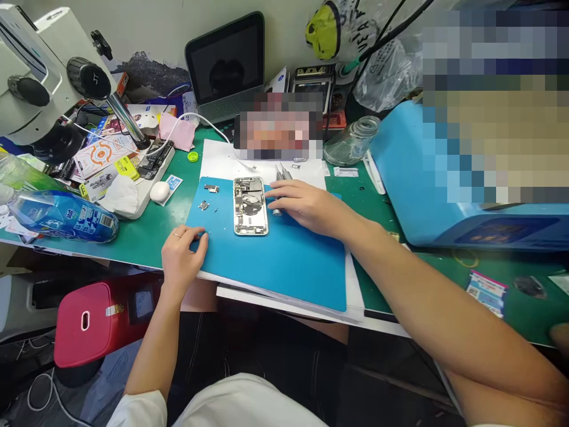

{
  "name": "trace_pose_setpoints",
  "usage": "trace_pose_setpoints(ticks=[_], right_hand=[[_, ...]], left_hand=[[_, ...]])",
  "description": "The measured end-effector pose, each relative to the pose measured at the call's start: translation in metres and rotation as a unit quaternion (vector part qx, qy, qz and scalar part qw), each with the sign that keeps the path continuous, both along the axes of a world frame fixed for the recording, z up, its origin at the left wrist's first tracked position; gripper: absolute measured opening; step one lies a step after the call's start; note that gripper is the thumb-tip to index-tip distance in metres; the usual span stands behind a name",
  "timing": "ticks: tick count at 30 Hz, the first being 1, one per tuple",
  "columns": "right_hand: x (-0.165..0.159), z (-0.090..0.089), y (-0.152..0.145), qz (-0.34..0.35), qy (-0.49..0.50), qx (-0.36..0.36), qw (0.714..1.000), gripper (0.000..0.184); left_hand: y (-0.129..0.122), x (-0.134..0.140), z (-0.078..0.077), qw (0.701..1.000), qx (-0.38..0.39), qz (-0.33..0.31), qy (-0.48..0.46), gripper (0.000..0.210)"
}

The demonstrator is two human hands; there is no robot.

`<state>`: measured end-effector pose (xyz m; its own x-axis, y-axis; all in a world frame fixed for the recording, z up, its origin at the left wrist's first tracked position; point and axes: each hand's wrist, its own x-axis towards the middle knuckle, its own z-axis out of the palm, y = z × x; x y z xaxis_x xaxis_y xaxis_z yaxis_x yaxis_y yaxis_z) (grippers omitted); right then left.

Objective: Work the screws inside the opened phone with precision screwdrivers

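An opened smartphone [251,206], its inner parts exposed, lies on a blue mat [271,267]. My right hand [302,204] reaches over the mat just right of the phone, fingers stretched out. Slim metal tools [283,172] show beyond its fingers, and a short metal end [277,212] pokes out below them; I cannot tell whether the hand touches them. At the mat's left edge rests my left hand [184,252], loosely curled, thumb and forefinger apart, with nothing visible in it. A small metal-cased part [211,188] and a tiny component [203,205] lie left of the phone.
A microscope [57,83] and a blue bottle [62,216] stand at the left. Behind the mat are a dark-screened device [226,65] and a blurred-out screen [280,130]. A glass jar [351,141] and a large blue machine [400,178] occupy the right side.
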<state>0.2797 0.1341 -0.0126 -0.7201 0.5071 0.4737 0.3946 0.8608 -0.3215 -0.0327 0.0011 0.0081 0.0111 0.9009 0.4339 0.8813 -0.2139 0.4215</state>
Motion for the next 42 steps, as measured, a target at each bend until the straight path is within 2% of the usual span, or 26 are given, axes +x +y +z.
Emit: trace_pose_setpoints(ticks=[5,23,29,34,38,42], right_hand=[[-0.001,-0.007,0.000,-0.003,-0.006,-0.029,1.000,0.032],[-0.006,-0.008,0.002,-0.010,0.026,-0.049,0.998,0.033],[-0.010,-0.006,0.000,-0.065,0.090,-0.078,0.991,0.036],[-0.009,-0.002,0.001,-0.137,0.144,-0.043,0.979,0.029],[-0.006,-0.001,0.003,-0.186,0.119,-0.035,0.975,0.028],[-0.006,-0.004,0.003,-0.188,0.064,-0.032,0.980,0.026]], left_hand=[[-0.001,0.000,0.000,1.000,-0.005,-0.003,0.002,0.016],[-0.001,-0.001,0.001,1.000,-0.014,0.003,0.009,0.018],[0.000,0.000,0.002,1.000,-0.019,0.018,0.015,0.020],[-0.001,0.002,0.004,0.999,-0.018,0.030,0.025,0.023],[-0.001,0.003,0.006,0.999,-0.025,0.026,0.041,0.023],[-0.001,0.002,0.007,0.998,-0.031,0.019,0.050,0.022]])
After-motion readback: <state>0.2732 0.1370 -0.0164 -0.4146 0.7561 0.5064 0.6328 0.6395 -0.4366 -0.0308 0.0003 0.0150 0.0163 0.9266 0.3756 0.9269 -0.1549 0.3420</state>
